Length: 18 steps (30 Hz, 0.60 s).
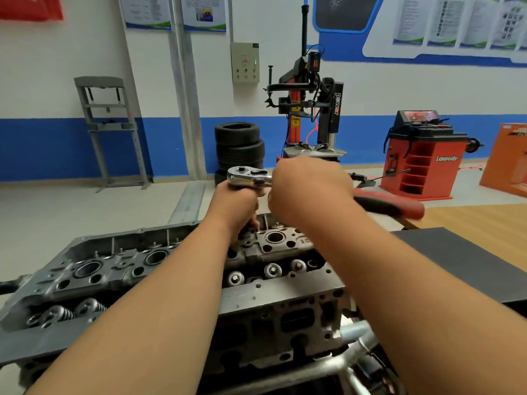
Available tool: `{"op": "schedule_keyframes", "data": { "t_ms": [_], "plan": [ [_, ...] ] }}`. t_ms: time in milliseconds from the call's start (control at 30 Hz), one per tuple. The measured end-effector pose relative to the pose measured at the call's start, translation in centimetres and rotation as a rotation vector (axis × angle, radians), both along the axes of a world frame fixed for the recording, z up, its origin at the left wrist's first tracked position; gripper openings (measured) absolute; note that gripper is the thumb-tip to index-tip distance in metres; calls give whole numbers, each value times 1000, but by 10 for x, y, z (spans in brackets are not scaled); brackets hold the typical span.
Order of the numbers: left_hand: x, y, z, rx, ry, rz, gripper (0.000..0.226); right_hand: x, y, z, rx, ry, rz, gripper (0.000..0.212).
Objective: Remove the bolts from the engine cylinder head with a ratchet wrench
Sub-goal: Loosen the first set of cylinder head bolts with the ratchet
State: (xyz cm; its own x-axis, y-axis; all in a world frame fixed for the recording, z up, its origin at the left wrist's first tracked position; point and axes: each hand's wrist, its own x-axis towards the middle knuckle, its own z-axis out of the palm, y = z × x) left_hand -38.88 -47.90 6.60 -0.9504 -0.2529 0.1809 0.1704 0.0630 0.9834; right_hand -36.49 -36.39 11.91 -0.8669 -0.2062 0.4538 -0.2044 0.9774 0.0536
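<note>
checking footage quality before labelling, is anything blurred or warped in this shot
Head view: the right hand and the red wrench handle are motion-smeared; the ratchet head shows glare but stays sharp; wide-angle distortion bends the wall pipes and tilts the cylinder head; lighting is even.

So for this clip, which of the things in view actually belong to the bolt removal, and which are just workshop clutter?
Part of the job:
- ratchet wrench, red handle out to the right
- cylinder head
- left hand, under the wrench head
- right hand, on the wrench

Just standing about:
- stacked tyres
- tyre changer
- red wheel balancer
- grey press frame
- wall control box
</note>
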Motion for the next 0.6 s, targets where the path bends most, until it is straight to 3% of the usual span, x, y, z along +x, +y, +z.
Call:
{"op": "schedule_keyframes", "data": {
  "t_ms": [67, 367, 600],
  "plan": [
    [-6, -3, -3, 36, 4, -9, 5, -21, 4, 3, -4, 14, 12, 24],
    [-13, -10, -4, -119, 19, -58, 8, -86, -10, 4, -76, -125, 217, 23],
    [-16, -3, -5, -163, -11, 13, 11, -29, 5, 5, 43, -68, -19, 24]
  ]
}}
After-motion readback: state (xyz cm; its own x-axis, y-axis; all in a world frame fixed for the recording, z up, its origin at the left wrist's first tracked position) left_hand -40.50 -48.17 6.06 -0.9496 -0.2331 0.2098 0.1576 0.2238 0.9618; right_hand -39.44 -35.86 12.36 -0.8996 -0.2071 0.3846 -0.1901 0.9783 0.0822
